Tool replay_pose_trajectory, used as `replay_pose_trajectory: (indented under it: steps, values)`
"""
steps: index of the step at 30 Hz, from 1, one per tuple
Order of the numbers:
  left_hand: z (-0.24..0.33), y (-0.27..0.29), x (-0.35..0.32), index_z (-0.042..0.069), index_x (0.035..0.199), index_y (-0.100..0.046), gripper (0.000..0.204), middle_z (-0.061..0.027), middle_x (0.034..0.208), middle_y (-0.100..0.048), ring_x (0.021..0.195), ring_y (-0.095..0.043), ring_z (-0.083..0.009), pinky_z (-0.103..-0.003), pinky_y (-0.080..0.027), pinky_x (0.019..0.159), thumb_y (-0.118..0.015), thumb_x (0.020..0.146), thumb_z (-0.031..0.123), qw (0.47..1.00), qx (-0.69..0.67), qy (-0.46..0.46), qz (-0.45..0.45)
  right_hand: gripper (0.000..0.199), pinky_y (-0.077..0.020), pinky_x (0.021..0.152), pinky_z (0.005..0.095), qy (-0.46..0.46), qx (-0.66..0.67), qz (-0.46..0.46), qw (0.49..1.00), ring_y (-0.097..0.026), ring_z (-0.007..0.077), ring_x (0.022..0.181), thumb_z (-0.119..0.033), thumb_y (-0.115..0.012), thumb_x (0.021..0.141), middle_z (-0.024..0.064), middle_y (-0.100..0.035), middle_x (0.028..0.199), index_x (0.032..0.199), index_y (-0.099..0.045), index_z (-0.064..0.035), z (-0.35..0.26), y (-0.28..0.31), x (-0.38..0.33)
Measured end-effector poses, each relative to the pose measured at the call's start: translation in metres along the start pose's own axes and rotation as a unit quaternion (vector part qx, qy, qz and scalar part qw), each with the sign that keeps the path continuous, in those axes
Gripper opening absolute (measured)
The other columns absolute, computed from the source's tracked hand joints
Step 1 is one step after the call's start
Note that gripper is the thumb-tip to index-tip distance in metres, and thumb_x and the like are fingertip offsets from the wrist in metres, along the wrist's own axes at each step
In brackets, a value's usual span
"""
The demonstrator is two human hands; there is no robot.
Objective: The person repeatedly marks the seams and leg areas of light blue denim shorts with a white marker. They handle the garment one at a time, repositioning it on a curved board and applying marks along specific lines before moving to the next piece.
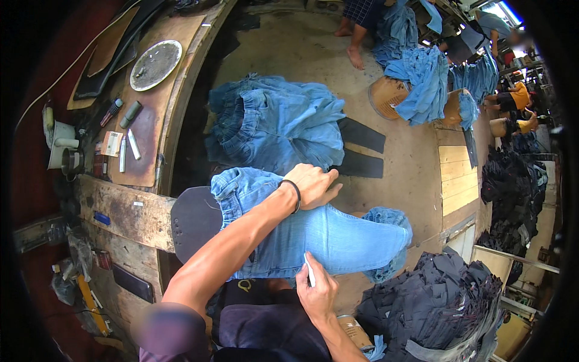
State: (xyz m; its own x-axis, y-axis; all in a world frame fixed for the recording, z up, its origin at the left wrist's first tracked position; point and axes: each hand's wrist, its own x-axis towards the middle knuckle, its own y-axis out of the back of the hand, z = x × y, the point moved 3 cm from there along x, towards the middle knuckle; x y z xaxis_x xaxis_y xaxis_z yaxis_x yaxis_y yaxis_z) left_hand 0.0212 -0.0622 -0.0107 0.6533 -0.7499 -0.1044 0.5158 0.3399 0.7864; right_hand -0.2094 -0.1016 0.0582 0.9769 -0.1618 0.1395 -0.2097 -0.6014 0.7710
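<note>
Denim heap (277,120) beyond jeans (319,235), dark stack (434,301) alongside.

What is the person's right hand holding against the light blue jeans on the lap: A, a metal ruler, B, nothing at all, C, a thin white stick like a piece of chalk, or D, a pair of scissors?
C: the right hand pinches a thin white stick with its tip on the light blue jeans, while the left hand presses flat on the denim farther up.
</note>
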Motion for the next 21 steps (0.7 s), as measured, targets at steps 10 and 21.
replay_pose_trajectory:
  steps: [10, 21]
  values:
    - [-0.004, -0.004, 0.001, 0.004, 0.099, -0.066, 0.038, -0.0208, 0.068, -0.069, 0.067, -0.07, -0.0435, -0.054, -0.056, 0.062, -0.058, 0.104, 0.041, 1.0, 0.001, -0.003, 0.022, 0.033, -0.0615, 0.068, 0.0405, -0.008, 0.006, -0.011, 1.0, -0.076, 0.0346, 0.077, 0.005, -0.071, 0.089, 0.0222, -0.077, 0.097, 0.123, -0.072, 0.0072, 0.006, -0.001, 0.011]
    - [-0.004, 0.0, 0.001, 0.005, 0.113, -0.066, 0.045, -0.0248, 0.084, -0.075, 0.082, -0.075, -0.0456, -0.054, -0.061, 0.074, -0.053, 0.105, 0.047, 0.998, -0.001, 0.028, -0.061, 0.032, -0.0632, 0.071, 0.0382, -0.007, -0.027, 0.0, 1.0, -0.078, 0.0346, 0.084, 0.001, -0.071, 0.091, 0.018, -0.08, 0.102, 0.123, -0.072, 0.0063, 0.013, -0.01, 0.017]
